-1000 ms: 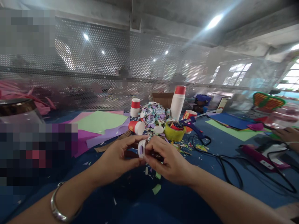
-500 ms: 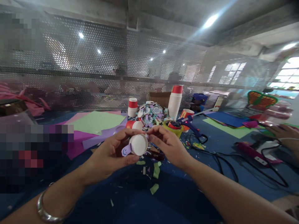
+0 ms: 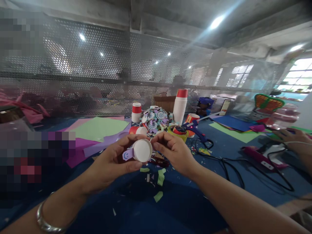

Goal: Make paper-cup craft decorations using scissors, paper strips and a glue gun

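Note:
My left hand [image 3: 114, 159] is closed around a white paper cup [image 3: 142, 151], its round recessed end turned towards me. A purple paper tab [image 3: 127, 154] with a blue smiley drawn on it sticks out from the cup's left side. At the cup's right edge is my right hand [image 3: 172, 149], thumb and fingers drawn together in a pinch. What lies between those fingertips, if anything, is too small to make out. Just behind the hands a red and white paper cup [image 3: 138, 130] lies on its side.
Behind stand a heap of decorated paper pieces [image 3: 156, 118], a tall cup stack [image 3: 179, 109] and a yellow tub [image 3: 179, 132] with a blue glue gun [image 3: 193, 126]. Black cords [image 3: 226, 162] cross the table at right, near a magenta device [image 3: 263, 159] and another person's hand [image 3: 290, 136]. Paper sheets [image 3: 104, 126] lie left.
The cup and both hands sit slightly further left in view, as does the whole scene. My right fingertips have shifted a little against the cup's edge. The left hand keeps its hold.

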Action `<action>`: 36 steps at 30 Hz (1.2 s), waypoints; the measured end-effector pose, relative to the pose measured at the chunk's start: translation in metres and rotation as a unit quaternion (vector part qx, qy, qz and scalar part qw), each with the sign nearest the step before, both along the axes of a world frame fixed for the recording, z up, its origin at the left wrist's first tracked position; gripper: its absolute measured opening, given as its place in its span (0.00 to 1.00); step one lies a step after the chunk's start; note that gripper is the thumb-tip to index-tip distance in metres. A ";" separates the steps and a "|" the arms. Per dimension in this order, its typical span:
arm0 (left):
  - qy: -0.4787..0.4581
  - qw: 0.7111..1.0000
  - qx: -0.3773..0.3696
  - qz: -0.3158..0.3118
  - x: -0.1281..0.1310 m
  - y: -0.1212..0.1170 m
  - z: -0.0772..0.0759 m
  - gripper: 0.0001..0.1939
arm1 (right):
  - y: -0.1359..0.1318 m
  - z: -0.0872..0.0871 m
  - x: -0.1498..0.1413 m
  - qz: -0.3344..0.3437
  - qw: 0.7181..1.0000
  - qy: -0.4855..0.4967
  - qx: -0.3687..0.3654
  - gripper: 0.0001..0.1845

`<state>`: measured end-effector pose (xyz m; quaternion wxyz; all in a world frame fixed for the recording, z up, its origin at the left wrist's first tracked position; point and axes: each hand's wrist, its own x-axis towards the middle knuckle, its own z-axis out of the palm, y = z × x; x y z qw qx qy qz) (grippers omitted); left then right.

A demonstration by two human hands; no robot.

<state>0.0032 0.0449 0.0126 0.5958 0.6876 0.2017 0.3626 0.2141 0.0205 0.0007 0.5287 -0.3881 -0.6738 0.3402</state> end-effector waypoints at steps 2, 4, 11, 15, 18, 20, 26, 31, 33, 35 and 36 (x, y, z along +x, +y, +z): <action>-0.001 1.000 -0.015 -0.005 -0.001 0.000 0.000 0.27 | 0.000 0.000 0.000 0.004 1.000 0.000 -0.002 0.06; 0.001 1.000 -0.025 -0.004 -0.002 0.000 -0.001 0.27 | 0.000 -0.001 0.000 0.009 1.000 -0.002 -0.001 0.07; 0.009 0.998 0.049 0.038 0.003 -0.001 -0.002 0.27 | -0.007 0.002 0.000 -0.068 0.987 -0.096 0.111 0.08; 0.043 0.992 0.095 0.064 0.007 -0.003 -0.004 0.26 | -0.014 0.005 -0.003 -0.093 0.963 -0.142 0.207 0.05; 0.059 0.986 0.125 0.097 0.010 -0.005 -0.004 0.25 | -0.017 0.006 -0.006 -0.060 0.961 -0.158 0.220 0.03; 0.056 0.983 0.142 0.104 0.011 -0.005 -0.004 0.24 | -0.017 0.005 -0.008 -0.032 0.957 -0.178 0.225 0.03; 0.084 0.984 0.132 0.090 0.009 -0.002 -0.008 0.26 | -0.019 0.004 -0.008 0.017 0.953 -0.228 0.201 0.06; 0.095 0.989 0.089 0.064 0.008 -0.003 -0.006 0.27 | -0.021 0.007 -0.009 0.034 0.950 -0.240 0.197 0.07; 0.101 0.990 0.080 0.061 0.007 -0.003 -0.005 0.28 | -0.023 0.008 -0.010 0.043 0.952 -0.235 0.192 0.08; 0.109 0.989 0.076 0.062 0.006 -0.003 -0.006 0.28 | -0.023 0.008 -0.010 0.051 0.952 -0.236 0.188 0.09; 0.111 0.989 0.075 0.061 0.005 -0.002 -0.007 0.28 | -0.023 0.008 -0.011 0.053 0.952 -0.237 0.188 0.09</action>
